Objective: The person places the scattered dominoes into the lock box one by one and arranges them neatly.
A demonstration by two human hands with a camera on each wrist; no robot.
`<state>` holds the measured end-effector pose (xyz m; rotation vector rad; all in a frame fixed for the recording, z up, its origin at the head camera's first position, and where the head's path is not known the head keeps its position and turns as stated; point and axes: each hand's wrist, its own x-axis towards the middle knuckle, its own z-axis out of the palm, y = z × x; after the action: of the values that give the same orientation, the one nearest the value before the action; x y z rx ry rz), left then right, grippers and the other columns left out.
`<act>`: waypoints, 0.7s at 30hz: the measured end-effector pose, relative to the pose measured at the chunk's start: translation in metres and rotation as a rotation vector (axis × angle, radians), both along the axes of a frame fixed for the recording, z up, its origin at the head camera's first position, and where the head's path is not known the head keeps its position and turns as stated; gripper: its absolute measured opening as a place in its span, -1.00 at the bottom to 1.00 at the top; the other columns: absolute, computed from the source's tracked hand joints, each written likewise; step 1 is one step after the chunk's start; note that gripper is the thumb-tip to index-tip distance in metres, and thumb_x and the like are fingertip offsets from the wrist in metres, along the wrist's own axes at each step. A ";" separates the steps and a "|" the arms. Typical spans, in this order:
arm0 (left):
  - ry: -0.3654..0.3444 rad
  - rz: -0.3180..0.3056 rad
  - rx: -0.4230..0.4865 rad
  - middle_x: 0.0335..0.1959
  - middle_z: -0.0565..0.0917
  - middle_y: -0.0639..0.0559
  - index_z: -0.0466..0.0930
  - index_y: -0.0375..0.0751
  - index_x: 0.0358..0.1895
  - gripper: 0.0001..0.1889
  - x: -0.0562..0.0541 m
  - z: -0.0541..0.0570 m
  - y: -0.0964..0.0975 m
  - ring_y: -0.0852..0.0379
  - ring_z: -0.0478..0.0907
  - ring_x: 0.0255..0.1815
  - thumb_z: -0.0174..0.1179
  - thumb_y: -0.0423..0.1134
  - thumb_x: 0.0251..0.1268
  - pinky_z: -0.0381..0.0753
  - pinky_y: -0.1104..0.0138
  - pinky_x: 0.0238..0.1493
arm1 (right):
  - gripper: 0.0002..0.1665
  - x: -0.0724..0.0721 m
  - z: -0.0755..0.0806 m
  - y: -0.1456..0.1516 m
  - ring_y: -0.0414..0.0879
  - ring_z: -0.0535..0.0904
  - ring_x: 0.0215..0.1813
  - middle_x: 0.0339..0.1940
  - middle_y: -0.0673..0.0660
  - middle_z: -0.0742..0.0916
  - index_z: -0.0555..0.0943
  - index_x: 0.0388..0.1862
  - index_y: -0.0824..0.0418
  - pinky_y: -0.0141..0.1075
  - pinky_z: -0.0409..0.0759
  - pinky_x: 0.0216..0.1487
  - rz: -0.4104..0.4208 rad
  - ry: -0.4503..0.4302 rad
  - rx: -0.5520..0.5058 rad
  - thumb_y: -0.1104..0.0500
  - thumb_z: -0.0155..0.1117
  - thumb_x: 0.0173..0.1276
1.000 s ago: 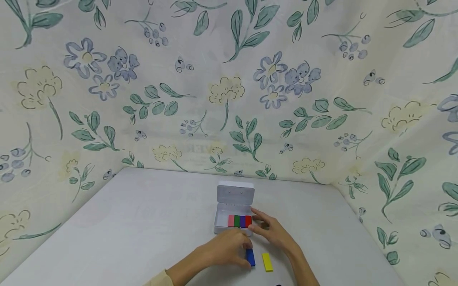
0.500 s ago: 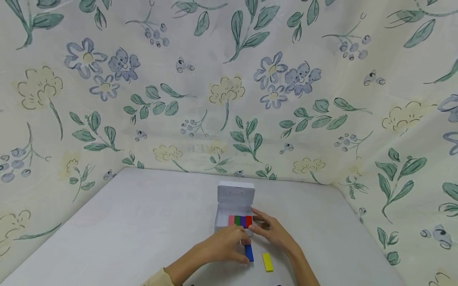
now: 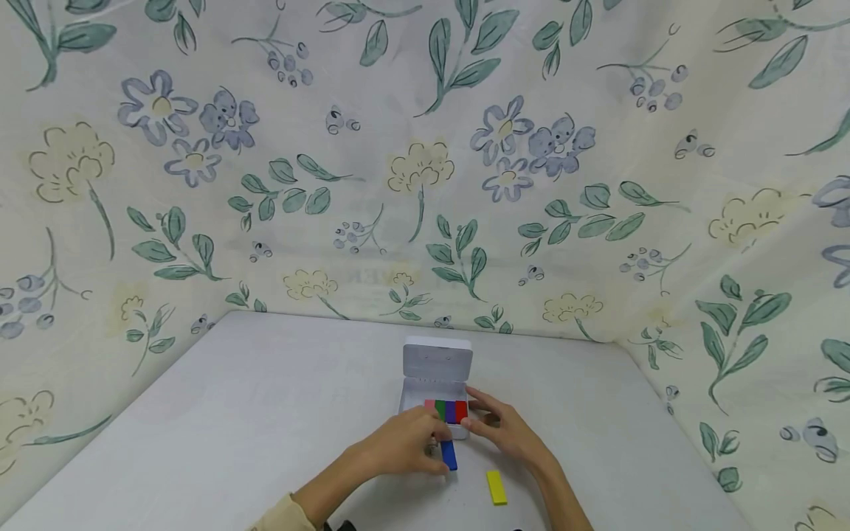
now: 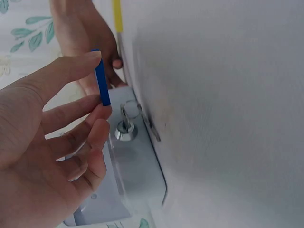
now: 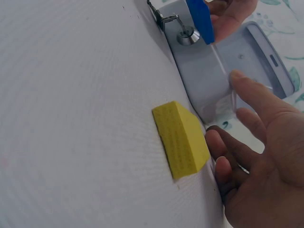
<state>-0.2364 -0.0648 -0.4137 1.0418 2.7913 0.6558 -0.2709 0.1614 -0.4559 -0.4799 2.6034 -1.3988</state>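
My left hand (image 3: 403, 442) pinches a blue block (image 3: 449, 455) between thumb and fingertips, just in front of an open metal box (image 3: 434, 363). In the left wrist view the blue block (image 4: 101, 80) is held by its ends, apart from the box. My right hand (image 3: 510, 435) rests at the box's right side, its thumb touching the front rim. Inside the box, pink (image 3: 430, 403), green (image 3: 440, 411), purple (image 3: 451, 411) and red (image 3: 461, 411) blocks stand side by side at the right. A yellow block (image 3: 496, 487) lies on the table near my right wrist.
A key (image 5: 186, 29) on a ring sits in the lock (image 4: 126, 131) on the box's front wall. The lid stands raised at the back. Flower-patterned cloth (image 3: 425, 184) rises behind the white table (image 3: 285, 383) and along its sides.
My left hand has lifted the blue block from beside the yellow one and carried it left and toward the box. My right hand and the box have stayed in place.
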 end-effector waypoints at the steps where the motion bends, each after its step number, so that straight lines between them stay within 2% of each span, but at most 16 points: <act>1: 0.005 0.004 -0.002 -0.27 0.67 0.21 0.73 -0.05 -0.04 -0.59 -0.001 0.001 -0.001 0.34 0.44 -0.29 0.48 0.00 0.03 0.50 0.53 -0.23 | -0.23 0.000 0.000 0.000 -0.04 0.57 0.04 0.32 0.27 0.57 0.29 0.50 -0.02 -0.02 0.54 0.15 -0.002 -0.002 -0.002 -0.06 0.30 0.36; 8: 0.018 0.039 -0.001 -0.16 0.67 0.17 0.72 -0.08 -0.03 -0.58 -0.008 0.006 -0.013 0.29 0.53 -0.17 0.46 0.00 0.04 0.58 0.43 -0.12 | -0.23 0.001 0.001 0.000 -0.04 0.56 0.04 0.33 0.28 0.56 0.29 0.51 -0.03 -0.03 0.54 0.14 -0.004 -0.015 -0.015 -0.05 0.30 0.35; 12: 0.012 0.063 0.025 -0.20 0.65 0.13 0.72 -0.11 -0.06 -0.60 -0.014 0.007 -0.019 0.24 0.55 -0.20 0.47 -0.02 0.03 0.57 0.43 -0.19 | -0.22 0.000 0.000 0.000 -0.04 0.56 0.04 0.34 0.27 0.56 0.29 0.51 -0.04 -0.02 0.54 0.15 -0.012 -0.018 -0.008 -0.06 0.30 0.35; 21: -0.004 0.082 0.061 -0.17 0.68 0.07 0.71 -0.18 -0.05 -0.59 -0.023 0.010 -0.023 0.13 0.61 -0.16 0.47 -0.06 0.03 0.60 0.39 -0.18 | -0.22 0.000 -0.001 0.000 -0.01 0.55 0.09 0.35 0.26 0.55 0.28 0.51 -0.05 0.02 0.52 0.20 -0.016 -0.020 -0.001 -0.09 0.29 0.35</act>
<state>-0.2597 -0.0879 -0.4042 0.9387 2.8404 0.7562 -0.2710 0.1613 -0.4573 -0.4445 2.5964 -1.4028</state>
